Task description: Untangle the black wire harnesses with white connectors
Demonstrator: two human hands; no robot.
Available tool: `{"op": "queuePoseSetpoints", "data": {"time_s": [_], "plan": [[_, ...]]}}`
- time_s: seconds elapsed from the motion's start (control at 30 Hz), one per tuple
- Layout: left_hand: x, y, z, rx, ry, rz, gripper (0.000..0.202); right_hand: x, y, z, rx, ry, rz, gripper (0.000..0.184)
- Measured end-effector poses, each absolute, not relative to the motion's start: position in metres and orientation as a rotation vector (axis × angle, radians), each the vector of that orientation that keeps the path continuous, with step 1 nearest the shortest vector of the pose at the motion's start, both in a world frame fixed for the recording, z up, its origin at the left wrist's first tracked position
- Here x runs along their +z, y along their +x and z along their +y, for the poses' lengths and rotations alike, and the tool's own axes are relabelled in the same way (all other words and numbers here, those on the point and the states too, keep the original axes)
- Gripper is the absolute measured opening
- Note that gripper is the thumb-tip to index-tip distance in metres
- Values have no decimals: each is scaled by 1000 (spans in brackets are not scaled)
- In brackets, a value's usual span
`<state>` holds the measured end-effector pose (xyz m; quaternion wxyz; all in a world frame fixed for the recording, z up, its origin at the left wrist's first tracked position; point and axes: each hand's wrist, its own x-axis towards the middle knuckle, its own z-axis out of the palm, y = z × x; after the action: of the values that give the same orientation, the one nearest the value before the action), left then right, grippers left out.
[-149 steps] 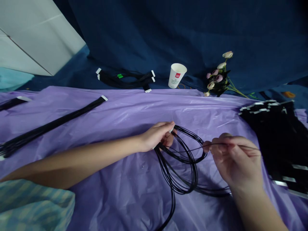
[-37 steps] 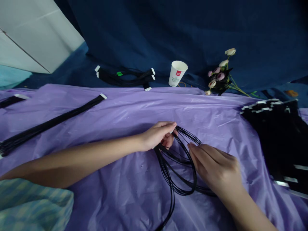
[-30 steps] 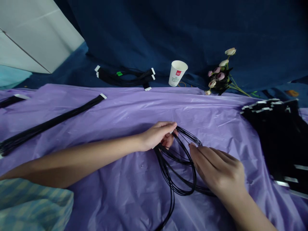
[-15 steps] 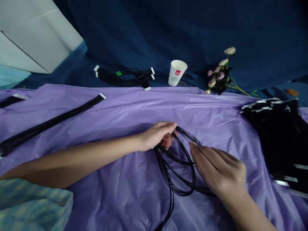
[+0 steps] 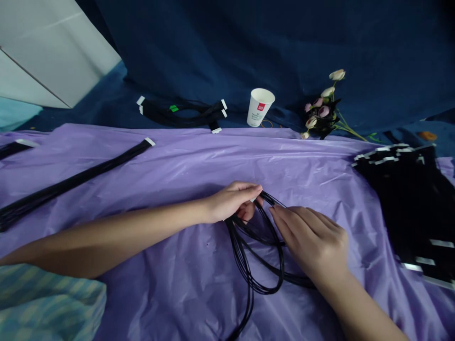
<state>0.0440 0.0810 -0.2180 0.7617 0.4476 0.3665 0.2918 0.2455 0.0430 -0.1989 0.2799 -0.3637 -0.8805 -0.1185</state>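
Several thin black cords [image 5: 261, 265] — looped, glossy | left hand [image 5: 232, 201] pinching

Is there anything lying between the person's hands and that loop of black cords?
Nothing visible does. The left hand pinches the loop of black cords at its top, and the right hand rests its fingers directly on the strands.

Thin black cords [image 5: 261, 258] look smooth and faintly glossy on a crinkled, shiny purple plastic sheet [image 5: 199, 161] (paper cup [image 5: 260, 107] matt).
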Motion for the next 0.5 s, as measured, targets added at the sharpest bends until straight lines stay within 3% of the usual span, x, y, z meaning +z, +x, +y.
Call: {"op": "queuePoseSetpoints", "data": {"time_s": [0.5], "plan": [[-220,43,80,606,997,764,35,-201,242,45,-353,-919,-2364,10]]}}
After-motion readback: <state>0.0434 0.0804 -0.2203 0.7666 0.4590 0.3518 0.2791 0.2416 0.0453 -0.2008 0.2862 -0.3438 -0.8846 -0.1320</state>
